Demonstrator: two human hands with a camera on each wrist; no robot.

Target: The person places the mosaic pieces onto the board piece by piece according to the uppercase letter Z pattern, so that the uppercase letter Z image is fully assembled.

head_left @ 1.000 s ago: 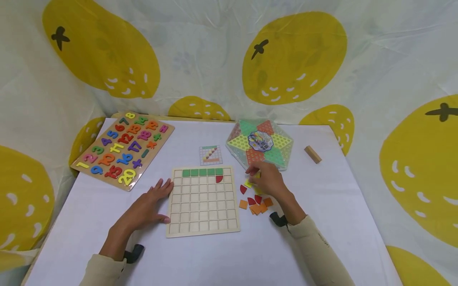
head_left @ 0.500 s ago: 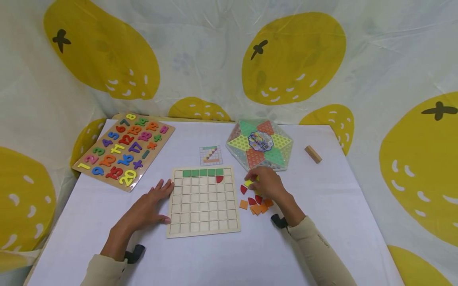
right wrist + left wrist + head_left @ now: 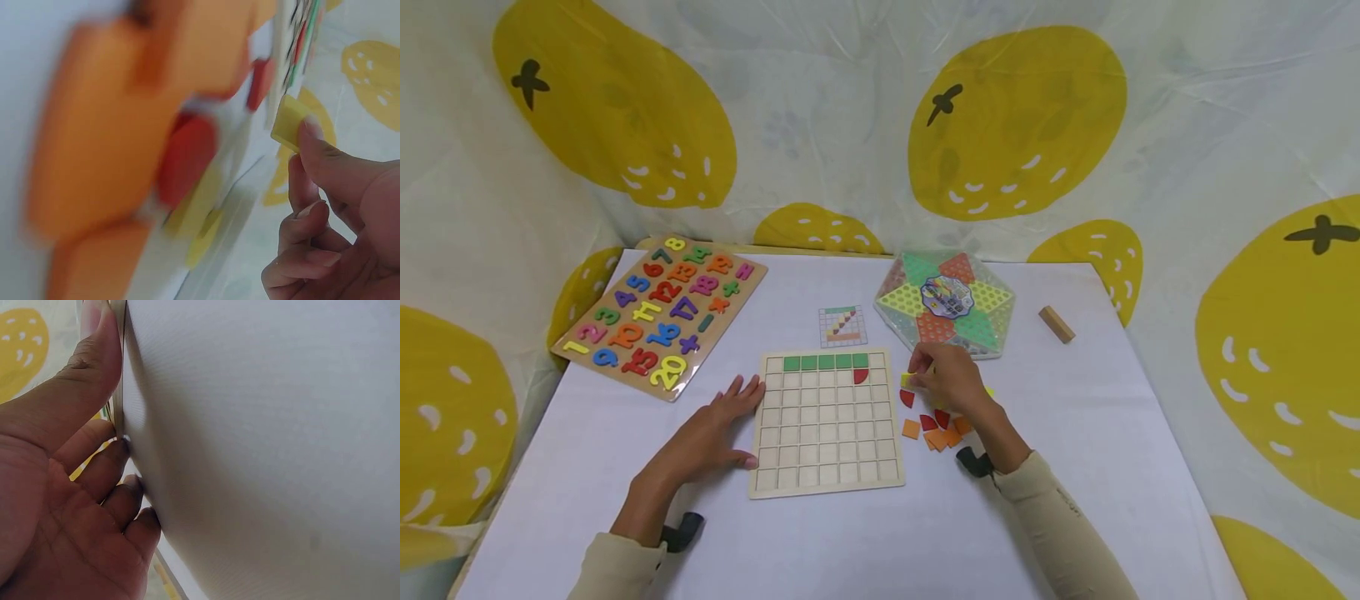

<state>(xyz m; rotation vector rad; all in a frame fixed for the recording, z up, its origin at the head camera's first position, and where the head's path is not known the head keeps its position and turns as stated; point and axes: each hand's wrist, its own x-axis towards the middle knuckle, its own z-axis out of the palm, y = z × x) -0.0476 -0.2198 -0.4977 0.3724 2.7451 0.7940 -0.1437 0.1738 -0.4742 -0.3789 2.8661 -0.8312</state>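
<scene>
White tabletop point(image 3: 820, 550) beneath it all, with a number board point(image 3: 718, 323) at the far left, well apart from the work. Near the middle, a wooden grid board point(image 3: 807, 434), lying flat; best kept from sliding while setting pieces in. For that, a left hand point(image 3: 715, 429) with fingers spread wide at the left edge, thumb towards the lower corner; probably steadying enough without hard pressing. Across from it, a right hand point(image 3: 951, 379), fingers narrowed to a pinch on a yellow tile point(image 3: 289, 125). Beyond the grid, a pattern card point(image 3: 842, 326), worth checking before choosing a cell; too small here for reading cell by cell. In the top row, five green tiles point(image 3: 826, 362), with one red piece point(image 3: 861, 376) below the rightmost. Beside the right edge, orange tiles point(image 3: 911, 429) and loose red pieces point(image 3: 907, 399). As for the yellow tile, just past that same edge, tilted, thumb on one face: likely best to level, line up with the grid lines, and lower without nudging the red piece.
</scene>
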